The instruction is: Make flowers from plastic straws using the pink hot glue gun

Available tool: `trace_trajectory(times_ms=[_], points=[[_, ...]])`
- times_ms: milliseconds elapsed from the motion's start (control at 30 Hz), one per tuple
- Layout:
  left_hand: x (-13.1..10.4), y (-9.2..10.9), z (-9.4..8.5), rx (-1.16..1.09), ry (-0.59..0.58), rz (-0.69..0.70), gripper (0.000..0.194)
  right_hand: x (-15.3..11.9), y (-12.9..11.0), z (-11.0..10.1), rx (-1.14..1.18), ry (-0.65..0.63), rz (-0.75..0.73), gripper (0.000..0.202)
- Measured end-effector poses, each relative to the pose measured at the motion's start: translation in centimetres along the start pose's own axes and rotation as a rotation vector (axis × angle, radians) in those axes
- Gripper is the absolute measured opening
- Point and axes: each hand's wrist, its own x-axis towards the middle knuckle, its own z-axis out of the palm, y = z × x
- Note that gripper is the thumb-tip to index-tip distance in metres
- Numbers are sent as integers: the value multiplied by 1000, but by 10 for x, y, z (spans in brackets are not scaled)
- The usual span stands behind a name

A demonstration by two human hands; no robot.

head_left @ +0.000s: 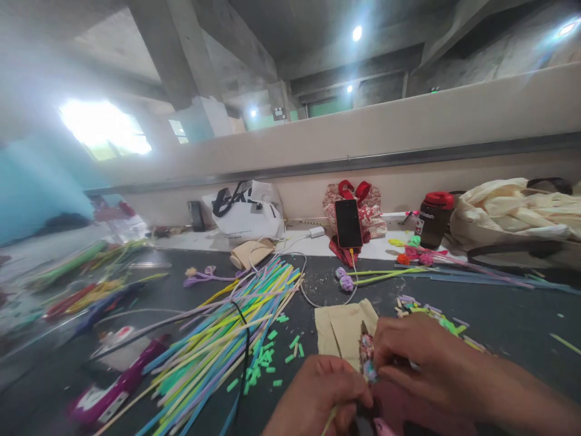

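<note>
My left hand (324,387) is at the bottom centre, fingers pinched on a thin yellow-green stem (330,421) that hangs below them. My right hand (411,351) is closed beside it, its fingertips at a small patterned, multicoloured object (367,354) with a dark pointed end; its kind is unclear and the fingers partly hide it. The two hands nearly touch. Under and behind them lies a folded beige cloth or paper (342,324). A dark pinkish surface (403,409) shows below my right hand.
Left lies a large bundle of coloured stems (231,339), like pipe cleaners, beside short green pieces (263,357), a black cord (247,339) and a magenta-and-white tool (120,384). Behind stand a phone (348,224), bags (249,212) and a red-lidded bottle (434,221). Purple flowers (345,281) lie near.
</note>
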Motion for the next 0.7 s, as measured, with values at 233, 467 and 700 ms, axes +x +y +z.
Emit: trace_trajectory(times_ms=[233,467,700], points=[[0,2,1,41,-41,3,26,2,-2,-14,87,-11,33,15],[4,-3,0,43,-22,11,23,1,-2,-9,56,-23,39,15],[4,-1,0,36,-70,2,24,2,0,-5,79,1,-60,15]])
